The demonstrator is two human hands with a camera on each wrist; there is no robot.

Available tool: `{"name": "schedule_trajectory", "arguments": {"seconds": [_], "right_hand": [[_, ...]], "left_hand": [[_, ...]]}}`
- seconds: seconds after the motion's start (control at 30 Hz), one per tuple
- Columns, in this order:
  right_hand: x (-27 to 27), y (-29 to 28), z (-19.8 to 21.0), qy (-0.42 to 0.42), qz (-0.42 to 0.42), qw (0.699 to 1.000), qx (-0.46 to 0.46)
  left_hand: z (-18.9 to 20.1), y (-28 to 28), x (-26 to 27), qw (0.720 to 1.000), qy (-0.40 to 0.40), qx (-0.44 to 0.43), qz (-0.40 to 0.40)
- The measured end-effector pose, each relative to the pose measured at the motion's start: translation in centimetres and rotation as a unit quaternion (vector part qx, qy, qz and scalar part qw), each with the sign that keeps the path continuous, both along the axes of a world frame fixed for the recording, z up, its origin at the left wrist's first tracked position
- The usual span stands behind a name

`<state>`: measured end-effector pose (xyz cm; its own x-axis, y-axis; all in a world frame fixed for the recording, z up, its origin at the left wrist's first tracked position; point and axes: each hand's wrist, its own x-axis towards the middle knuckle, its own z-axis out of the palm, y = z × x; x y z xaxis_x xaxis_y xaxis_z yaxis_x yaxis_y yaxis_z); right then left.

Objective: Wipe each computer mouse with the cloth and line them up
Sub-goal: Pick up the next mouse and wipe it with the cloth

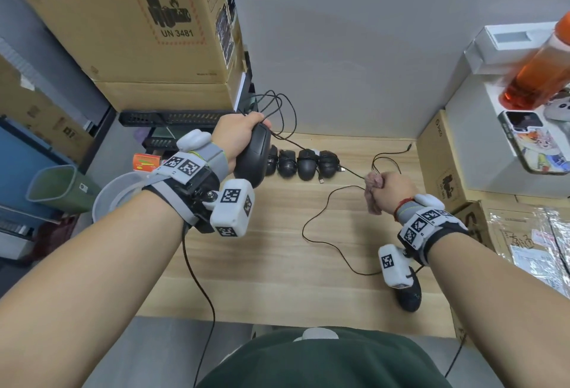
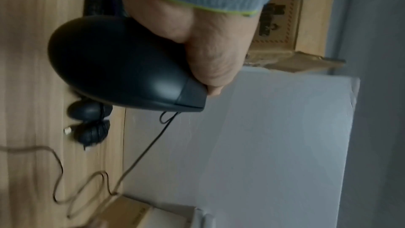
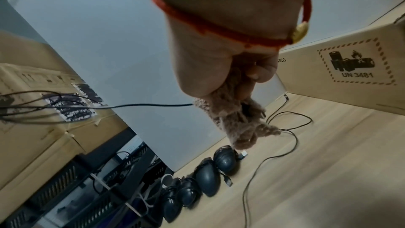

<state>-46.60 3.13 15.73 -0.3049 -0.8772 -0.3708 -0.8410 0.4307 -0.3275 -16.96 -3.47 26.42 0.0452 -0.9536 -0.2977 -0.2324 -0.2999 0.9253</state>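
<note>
My left hand grips a black wired mouse, held up above the left end of the wooden desk. Its cable loops up behind. A row of several black mice lies along the back of the desk by the grey wall. My right hand is fisted round a pinkish cloth and a thin black cable, right of the row. Another black mouse lies near the front right edge, partly under my right wrist camera.
Loose cables curl over the middle of the desk. Cardboard boxes stack at the left, another box at the right. A white box carries an orange bottle and a phone. A green bin stands left.
</note>
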Motion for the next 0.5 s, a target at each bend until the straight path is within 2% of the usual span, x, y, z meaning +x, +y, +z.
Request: {"name": "schedule_trajectory", "arguments": {"seconds": [0.07, 0.13, 0.23, 0.3, 0.37, 0.5], "right_hand": [[0.2, -0.6, 0.8, -0.017, -0.014, 1.000, -0.022], [0.5, -1.3, 1.9, -0.031, -0.033, 0.997, -0.068], [1.8, -2.3, 3.6, -0.060, -0.032, 0.987, -0.143], [3.4, -2.8, 5.0, -0.091, -0.013, 0.978, -0.186], [5.1, -3.1, 6.6, -0.102, 0.018, 0.970, -0.220], [7.6, -3.1, 8.2, -0.132, 0.092, 0.953, -0.257]], "left_hand": [[-0.2, -0.3, -0.2, 0.993, -0.108, -0.025, -0.036], [-0.5, -0.2, -0.7, 0.973, -0.212, -0.042, -0.084], [-1.1, 0.2, -1.6, 0.945, -0.289, -0.037, -0.151], [-1.6, 0.7, -2.4, 0.939, -0.300, -0.039, -0.163], [-2.3, 0.8, -3.1, 0.946, -0.282, -0.038, -0.156], [-2.7, 1.1, -3.9, 0.969, -0.200, 0.001, -0.142]]}}
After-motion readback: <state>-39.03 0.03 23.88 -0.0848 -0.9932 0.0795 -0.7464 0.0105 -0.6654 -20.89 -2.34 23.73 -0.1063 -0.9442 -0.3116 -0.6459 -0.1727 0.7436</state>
